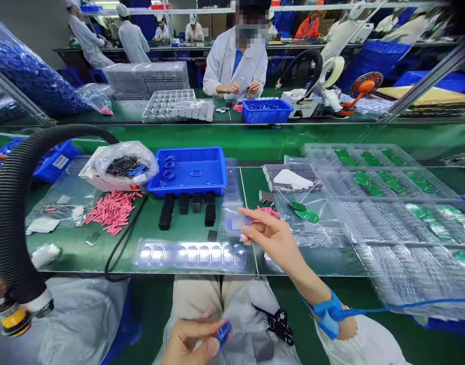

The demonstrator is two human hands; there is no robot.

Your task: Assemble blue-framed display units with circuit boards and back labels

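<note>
- Head view: left hand (194, 342) pinches a small blue piece (223, 332) over the lap (187, 300), at seven o'clock from the right hand (276, 241); a light, even pinch should steady it.
- Right fingers stand slightly parted above the worktop (78, 257), nothing visible between them.
- Blue tray (196, 158) lies at ten o'clock from them.

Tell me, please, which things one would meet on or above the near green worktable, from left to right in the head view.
Blue bin with a white label, pink strips, open blue bin, right hand, clear trays with green boards.
</note>
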